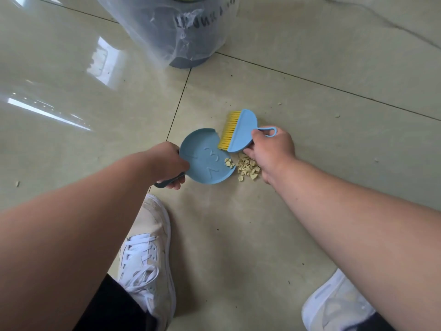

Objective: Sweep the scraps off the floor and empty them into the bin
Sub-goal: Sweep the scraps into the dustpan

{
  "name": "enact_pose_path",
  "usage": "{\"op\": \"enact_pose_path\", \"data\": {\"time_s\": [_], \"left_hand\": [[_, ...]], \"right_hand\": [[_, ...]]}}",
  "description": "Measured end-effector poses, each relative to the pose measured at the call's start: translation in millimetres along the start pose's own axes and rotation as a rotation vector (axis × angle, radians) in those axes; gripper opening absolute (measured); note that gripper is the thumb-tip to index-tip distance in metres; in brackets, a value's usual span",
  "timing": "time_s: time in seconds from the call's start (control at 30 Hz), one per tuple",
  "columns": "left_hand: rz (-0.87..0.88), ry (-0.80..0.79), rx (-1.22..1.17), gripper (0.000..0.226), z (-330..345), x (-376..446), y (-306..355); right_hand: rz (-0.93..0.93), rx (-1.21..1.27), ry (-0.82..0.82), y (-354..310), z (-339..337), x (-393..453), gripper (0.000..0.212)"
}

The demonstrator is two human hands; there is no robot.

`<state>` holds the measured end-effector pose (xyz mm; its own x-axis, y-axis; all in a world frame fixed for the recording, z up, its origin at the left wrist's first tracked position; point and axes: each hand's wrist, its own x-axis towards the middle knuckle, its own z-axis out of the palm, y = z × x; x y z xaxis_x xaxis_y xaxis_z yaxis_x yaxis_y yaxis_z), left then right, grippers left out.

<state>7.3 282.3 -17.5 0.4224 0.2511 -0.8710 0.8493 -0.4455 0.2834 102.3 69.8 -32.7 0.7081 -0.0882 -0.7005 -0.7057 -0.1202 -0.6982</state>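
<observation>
A small blue dustpan (205,158) rests on the tiled floor, and my left hand (167,161) grips its handle from the left. My right hand (272,149) holds a blue hand brush (241,131) with yellow bristles, lifted over the pan's far right rim. A pile of pale yellow scraps (247,168) lies at the pan's right edge, with a few pieces just on the pan. The grey bin (188,44), lined with a clear plastic bag, stands at the top of the view.
Stray crumbs lie on the floor at the right (337,115) and far left (17,183). My two white sneakers, the left (148,247) and the right (334,304), stand below the pan. Glossy beige tiles with dark grout lines surround everything.
</observation>
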Motion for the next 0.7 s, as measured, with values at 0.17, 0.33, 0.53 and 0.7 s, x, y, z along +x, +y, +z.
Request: {"op": "enact_pose_path", "data": {"time_s": [0.17,0.33,0.53,0.7], "left_hand": [[0.015,-0.001,0.021,0.024,3.6,-1.1,5.6],[0.047,0.005,0.026,0.024,4.0,-4.4,6.0],[0.027,0.011,0.039,0.023,-5.5,-4.1,-15.3],[0.010,0.003,0.040,0.019,-7.6,-0.6,-32.0]], "right_hand": [[-0.031,-0.019,0.029,-8.5,-34.6,-0.8,0.008],[-0.100,-0.194,-0.203,-0.5,-28.2,-18.8,0.008],[-0.215,-0.567,-0.183,0.5,-29.0,-9.6,0.013],[-0.202,-0.476,-0.078,-16.8,-44.4,6.3,0.009]]}}
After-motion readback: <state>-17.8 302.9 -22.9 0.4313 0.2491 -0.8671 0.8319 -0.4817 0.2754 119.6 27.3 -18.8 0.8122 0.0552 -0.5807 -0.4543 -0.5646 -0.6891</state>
